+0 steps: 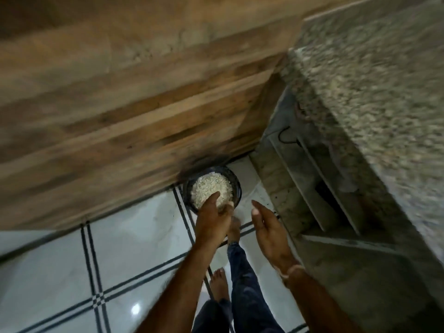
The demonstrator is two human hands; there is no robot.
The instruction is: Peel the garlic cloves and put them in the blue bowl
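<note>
Dark bowl of pale pieces lies straight ahead of left hand, which grips its near rim, thumb on top. Empty right hand, fingers straight, hovers just right of bowl; left nearer.

The bowl is near the middle of the frame, a little below centre, with a heap of small pieces inside it. The left hand holds it at its lower edge, the thumb lying over the rim onto the heap. The right hand is just right of the bowl, apart from it, fingers straight. A wooden surface fills the upper left, behind the bowl. The counter takes the right side, with shelves under it. The floor lies at lower left; the person's legs stand on it at bottom centre, below the hands.
</note>
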